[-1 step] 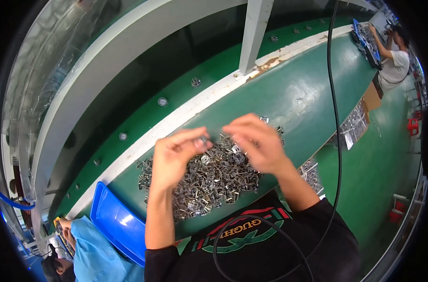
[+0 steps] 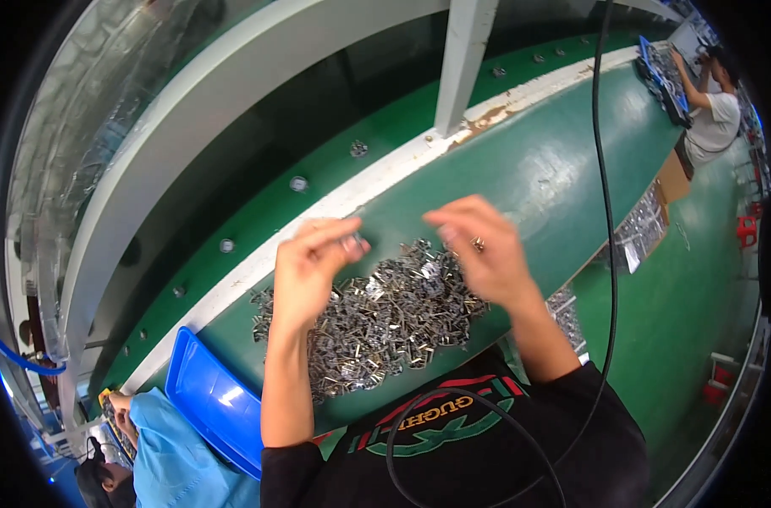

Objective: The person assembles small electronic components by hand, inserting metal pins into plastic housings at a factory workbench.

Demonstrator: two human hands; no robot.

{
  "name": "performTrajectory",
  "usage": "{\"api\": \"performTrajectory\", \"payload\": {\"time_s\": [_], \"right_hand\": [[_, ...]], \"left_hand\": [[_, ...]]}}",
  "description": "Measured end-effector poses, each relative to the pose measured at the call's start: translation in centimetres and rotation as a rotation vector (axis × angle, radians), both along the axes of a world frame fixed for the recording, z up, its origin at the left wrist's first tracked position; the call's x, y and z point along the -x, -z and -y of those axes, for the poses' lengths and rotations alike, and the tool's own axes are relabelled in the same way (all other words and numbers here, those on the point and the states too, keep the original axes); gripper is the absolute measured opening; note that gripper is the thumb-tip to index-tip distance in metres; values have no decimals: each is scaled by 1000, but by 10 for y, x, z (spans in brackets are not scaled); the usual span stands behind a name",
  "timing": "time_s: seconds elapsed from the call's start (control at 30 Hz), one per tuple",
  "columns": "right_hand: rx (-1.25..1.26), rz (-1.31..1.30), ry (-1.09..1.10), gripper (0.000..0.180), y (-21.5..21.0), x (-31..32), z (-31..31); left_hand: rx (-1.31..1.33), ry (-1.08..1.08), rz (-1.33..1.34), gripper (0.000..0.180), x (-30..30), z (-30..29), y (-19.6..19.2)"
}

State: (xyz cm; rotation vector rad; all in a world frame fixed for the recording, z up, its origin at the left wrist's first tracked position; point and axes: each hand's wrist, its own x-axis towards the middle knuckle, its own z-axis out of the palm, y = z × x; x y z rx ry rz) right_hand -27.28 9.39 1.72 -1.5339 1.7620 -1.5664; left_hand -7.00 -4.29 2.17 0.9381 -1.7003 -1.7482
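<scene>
A wide heap of small grey-black parts with shiny metal pins (image 2: 394,313) lies on the green bench (image 2: 538,161) before me. Over the heap's far left edge hovers my left hand (image 2: 309,267), thumb and forefinger pinched on a small metal part (image 2: 352,243); its exact kind is too small to tell. My right hand (image 2: 491,254) is above the heap's right end, apart from the left, with fingers curled and somewhat blurred. A brassy glint shows among its fingers, but what it holds I cannot make out.
An empty blue tray (image 2: 212,398) stands left of my arm, next to a person in blue (image 2: 187,457). Beyond the white ledge (image 2: 385,182), several small clear pieces sit on a green strip. A black cable (image 2: 601,169) hangs at right. A co-worker (image 2: 714,123) handles a filled blue tray far right.
My hands have drawn apart: the right has shifted right and slightly up, the left a little away from the heap. The small part stays pinched in my left hand.
</scene>
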Motion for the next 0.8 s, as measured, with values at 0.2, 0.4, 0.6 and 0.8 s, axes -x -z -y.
{"api": "performTrajectory", "payload": {"time_s": [0.2, 0.4, 0.6, 0.8], "right_hand": [[-448, -497, 115, 21, 28, 64, -24], [-435, -334, -42, 20, 40, 73, -24], [-477, -260, -83, 18, 43, 84, -25], [-342, -263, -84, 13, 40, 72, 0]], "left_hand": [[428, -272, 391, 25, 29, 129, 44], [462, -308, 591, 26, 30, 200, 82], [594, -124, 472, 37, 27, 156, 68], [710, 36, 501, 36, 25, 137, 65]]}}
